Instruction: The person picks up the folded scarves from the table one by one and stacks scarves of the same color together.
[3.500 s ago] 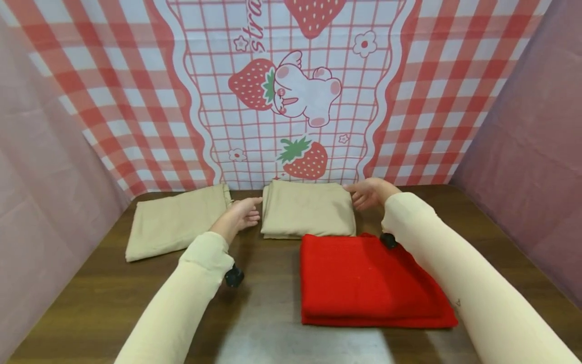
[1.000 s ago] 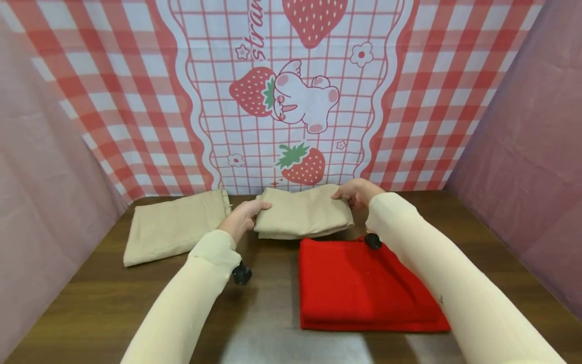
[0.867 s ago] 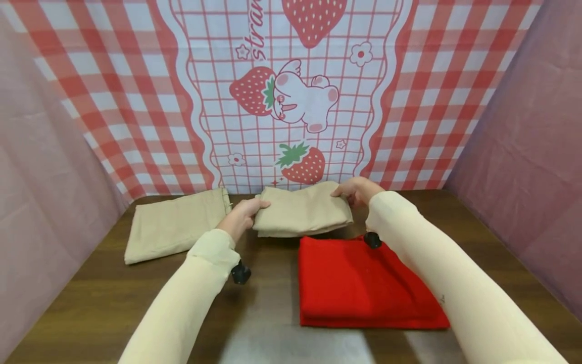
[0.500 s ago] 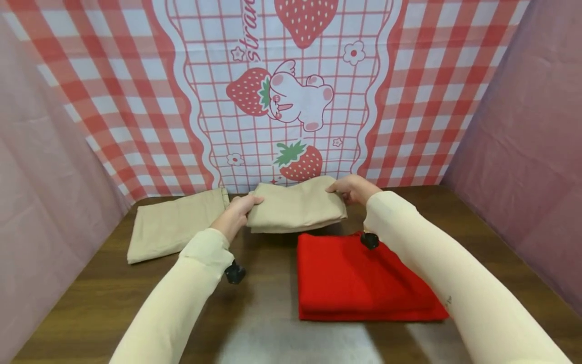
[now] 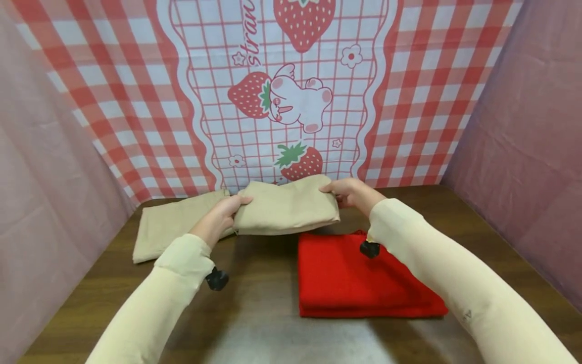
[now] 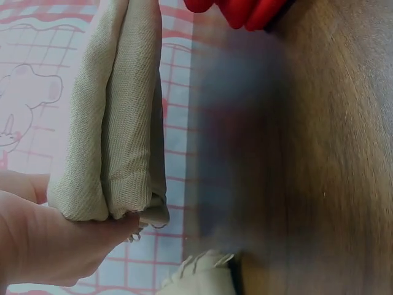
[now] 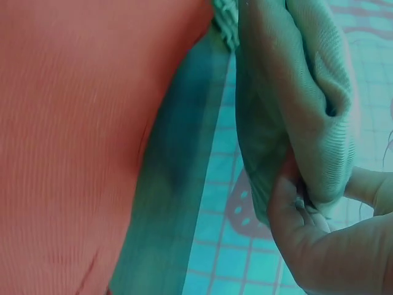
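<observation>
A folded beige cloth is held up off the table between both hands, sagging a little along its far edge. My left hand grips its left end, thumb on top and fingers underneath. At the opposite end my right hand pinches the corner the same way. In the left wrist view the thick folded layers of the cloth show edge-on above the palm. The right wrist view, tinted green, has the right hand's fingers tucked under the cloth.
A second folded beige cloth lies at the back left, partly behind the left hand. A folded red cloth lies on the wooden table at front right, under the right forearm. A strawberry-print curtain hangs along the back.
Both hands first stood beside the beige cloth, then took hold of its ends. They have lifted it and carried it left, so it now overlaps the other beige cloth's corner in view.
</observation>
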A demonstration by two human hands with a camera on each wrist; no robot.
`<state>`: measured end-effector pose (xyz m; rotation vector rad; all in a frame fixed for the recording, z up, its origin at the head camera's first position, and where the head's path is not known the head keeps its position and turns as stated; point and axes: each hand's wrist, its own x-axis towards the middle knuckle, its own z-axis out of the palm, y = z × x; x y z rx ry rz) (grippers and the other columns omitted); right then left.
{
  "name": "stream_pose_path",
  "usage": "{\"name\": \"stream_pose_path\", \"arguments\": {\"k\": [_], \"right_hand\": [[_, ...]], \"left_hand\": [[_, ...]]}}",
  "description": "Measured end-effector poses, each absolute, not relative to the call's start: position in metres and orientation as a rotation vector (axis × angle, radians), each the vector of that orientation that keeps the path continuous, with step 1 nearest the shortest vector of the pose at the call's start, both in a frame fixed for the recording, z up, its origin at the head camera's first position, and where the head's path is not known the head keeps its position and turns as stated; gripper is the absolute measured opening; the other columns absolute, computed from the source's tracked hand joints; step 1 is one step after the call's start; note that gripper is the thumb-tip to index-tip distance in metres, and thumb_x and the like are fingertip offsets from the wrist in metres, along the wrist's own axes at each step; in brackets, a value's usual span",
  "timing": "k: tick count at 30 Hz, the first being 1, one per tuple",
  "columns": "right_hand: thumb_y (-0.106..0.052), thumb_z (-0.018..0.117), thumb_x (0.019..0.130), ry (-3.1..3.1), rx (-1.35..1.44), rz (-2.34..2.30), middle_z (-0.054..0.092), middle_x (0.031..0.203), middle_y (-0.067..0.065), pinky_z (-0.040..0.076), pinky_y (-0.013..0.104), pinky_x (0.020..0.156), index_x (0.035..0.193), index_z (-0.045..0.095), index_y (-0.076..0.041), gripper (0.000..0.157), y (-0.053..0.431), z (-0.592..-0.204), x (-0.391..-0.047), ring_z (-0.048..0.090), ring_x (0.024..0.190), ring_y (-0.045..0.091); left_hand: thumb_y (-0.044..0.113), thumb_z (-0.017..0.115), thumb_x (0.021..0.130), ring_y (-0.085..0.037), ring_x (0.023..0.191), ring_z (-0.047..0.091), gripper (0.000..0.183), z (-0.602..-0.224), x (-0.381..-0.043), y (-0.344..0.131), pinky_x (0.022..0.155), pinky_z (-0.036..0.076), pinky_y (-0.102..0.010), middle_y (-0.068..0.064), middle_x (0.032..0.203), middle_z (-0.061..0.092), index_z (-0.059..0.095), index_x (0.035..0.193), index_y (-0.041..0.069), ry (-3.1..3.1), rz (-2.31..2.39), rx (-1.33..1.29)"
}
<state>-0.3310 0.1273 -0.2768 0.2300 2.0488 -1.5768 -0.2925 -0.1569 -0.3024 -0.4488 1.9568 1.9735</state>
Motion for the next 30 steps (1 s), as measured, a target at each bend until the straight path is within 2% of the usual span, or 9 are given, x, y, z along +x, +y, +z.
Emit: {"name": "stream_pose_path", "arguments": {"k": [2,4,6,9,11,15,23,30], "right_hand": [[-0.021,0.051,0.098,2.023,0.226,-1.597,0.057,0.105,0.005,0.054,0.026,0.081,0.132,0.043,-0.001,0.04,0.123,-0.269,-0.319,0.06,0.078,0.009],[-0.021,0.05,0.099,1.98,0.224,-1.633,0.055,0.098,0.003,0.054,0.025,0.074,0.122,0.046,-0.004,0.029,0.12,-0.269,-0.316,0.06,0.073,0.008],[-0.019,0.05,0.099,1.94,0.229,-1.669,0.056,0.089,0.0,0.052,0.024,0.068,0.111,0.046,-0.007,0.018,0.116,-0.268,-0.311,0.059,0.068,0.008],[-0.02,0.05,0.098,1.891,0.219,-1.706,0.057,0.086,-0.001,0.052,0.023,0.069,0.104,0.047,-0.01,0.012,0.112,-0.271,-0.308,0.059,0.071,0.008],[-0.02,0.049,0.099,1.874,0.2,-1.717,0.058,0.082,-0.003,0.051,0.023,0.07,0.102,0.047,-0.011,0.01,0.109,-0.27,-0.304,0.059,0.073,0.007],[-0.021,0.049,0.099,1.851,0.192,-1.742,0.059,0.084,-0.004,0.051,0.023,0.071,0.105,0.047,-0.012,0.011,0.102,-0.269,-0.296,0.059,0.075,0.007],[-0.019,0.051,0.099,1.778,0.186,-1.816,0.063,0.074,-0.005,0.052,0.022,0.065,0.104,0.048,-0.01,0.011,0.088,-0.273,-0.283,0.061,0.07,0.007],[-0.017,0.053,0.097,1.714,0.248,-1.829,0.062,0.078,-0.001,0.054,0.024,0.064,0.102,0.048,-0.009,0.011,0.076,-0.278,-0.271,0.061,0.072,0.01]], "left_hand": [[0.018,0.049,0.099,-0.004,0.064,0.056,0.053,-0.3,-0.29,-0.162,0.06,0.049,-0.018,0.003,0.091,0.052,0.032,0.145,0.0,1.937,1.968,-0.415],[0.019,0.048,0.099,-0.004,0.064,0.057,0.054,-0.297,-0.286,-0.167,0.061,0.05,-0.018,0.004,0.089,0.053,0.03,0.146,0.0,1.928,1.96,-0.39],[0.02,0.048,0.099,-0.005,0.064,0.057,0.048,-0.294,-0.282,-0.173,0.061,0.05,-0.018,0.004,0.087,0.053,0.035,0.142,0.001,1.928,1.957,-0.382],[0.02,0.049,0.099,-0.005,0.064,0.058,0.034,-0.29,-0.276,-0.18,0.062,0.051,-0.018,0.005,0.084,0.055,0.044,0.128,0.004,1.932,1.962,-0.38],[0.021,0.049,0.099,-0.005,0.064,0.058,0.022,-0.289,-0.272,-0.185,0.062,0.051,-0.018,0.006,0.081,0.056,0.047,0.115,0.006,1.93,1.96,-0.369],[0.021,0.049,0.099,-0.004,0.064,0.059,0.012,-0.285,-0.264,-0.193,0.062,0.051,-0.018,0.007,0.075,0.058,0.046,0.102,0.009,1.92,1.965,-0.349],[0.023,0.05,0.098,-0.002,0.067,0.058,0.014,-0.284,-0.248,-0.209,0.065,0.051,-0.017,0.009,0.08,0.056,0.046,0.102,0.01,1.964,1.942,-0.29],[0.025,0.051,0.098,-0.001,0.066,0.058,0.016,-0.29,-0.235,-0.224,0.064,0.051,-0.018,0.012,0.073,0.058,0.047,0.1,0.009,2.017,1.895,-0.271]]}}
